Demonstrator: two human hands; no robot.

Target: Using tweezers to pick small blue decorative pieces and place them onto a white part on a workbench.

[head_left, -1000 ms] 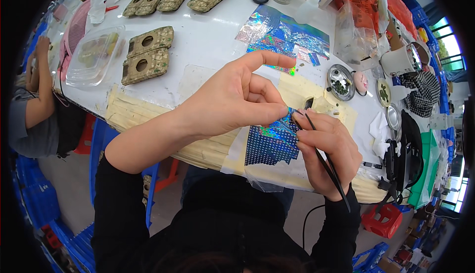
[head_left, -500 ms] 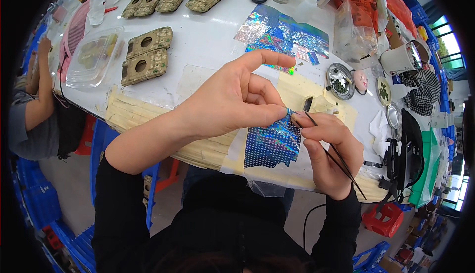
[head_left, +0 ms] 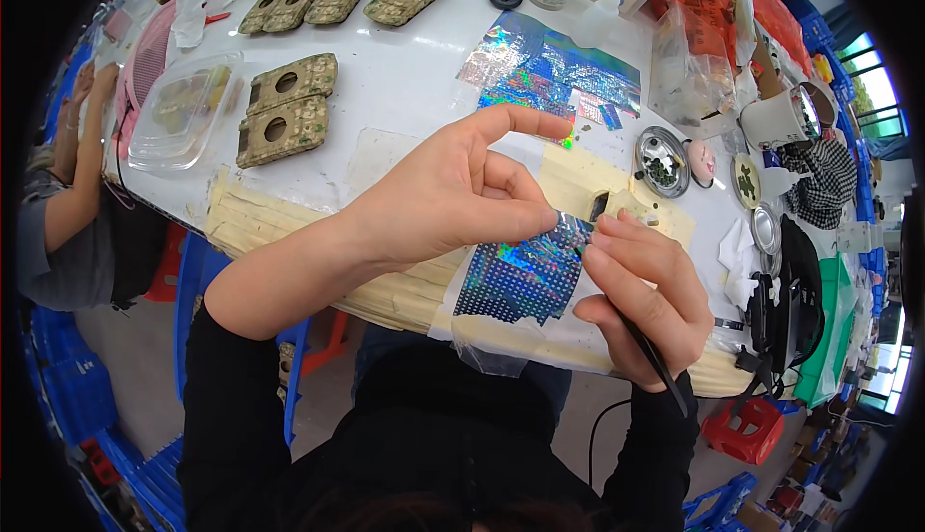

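Observation:
My left hand pinches the top edge of a shiny blue holographic sheet between thumb and a curled finger, with the index finger stretched out above. The sheet is covered in small pale dots and has a ragged lower edge. In my right hand is a pair of dark tweezers, their back end pointing down toward the wrist. The fingers of that hand are at the sheet's upper right corner, and the tweezer tips are mostly hidden there. A white backing paper lies under the sheet.
Several camouflage model tank hulls stand at the left and back. More holographic foil lies ahead. To the right are a metal dish with small green bits, a white cup and a black bag. A clear container sits left, near another person's arms.
The dotted sheet has shifted slightly left and turned. My right hand has rolled, its fingers spreading higher, and the tweezers' back end has swung downward and left. My left hand is nearly still.

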